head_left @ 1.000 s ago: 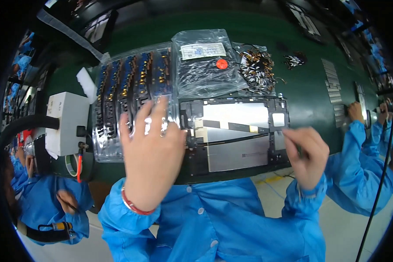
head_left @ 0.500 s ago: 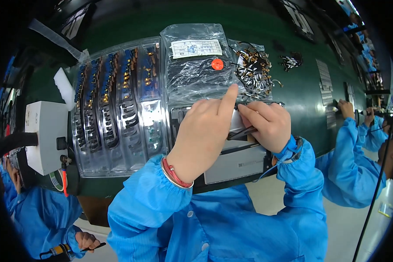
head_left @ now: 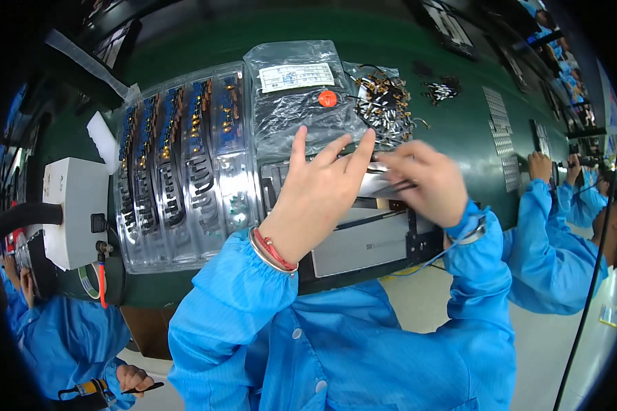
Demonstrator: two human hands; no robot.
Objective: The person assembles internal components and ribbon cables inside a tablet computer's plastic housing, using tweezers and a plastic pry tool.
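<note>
The right grip (head_left: 432,181) was curled around a dark two-pronged tool (head_left: 406,185), which we took for tweezers; its fingers were blurred, and we could not tell whether the fingertips pinched anything more. Just beside it, the left grip (head_left: 315,195) was spread, palm down and holding nothing that we could see, its fingertips over the lower edge of a clear bag (head_left: 288,123). Beneath both hands lay the flat device (head_left: 363,245), black-framed with a silver panel, near the front edge of the green desk (head_left: 469,144); the hands hid much of its upper part, and we could not tell whether the left palm touched it. At the left wrist we saw a red bracelet (head_left: 270,252) and at the right a blue cord (head_left: 428,264). The bag, marked with a white label (head_left: 295,77) and an orange round sticker (head_left: 328,99), lay just behind the device, with a heap of small cables (head_left: 384,106) to its right and a smaller pile (head_left: 443,89) farther over. To the left of the device stood a clear tray (head_left: 164,262) with rows of blue and gold parts (head_left: 174,133), and beyond it a white box (head_left: 75,212). Farther right, we saw perforated metal strips (head_left: 502,137) and a co-worker's hand (head_left: 539,166); at lower left, another co-worker's hand (head_left: 133,379) held a thin dark item (head_left: 147,388).
</note>
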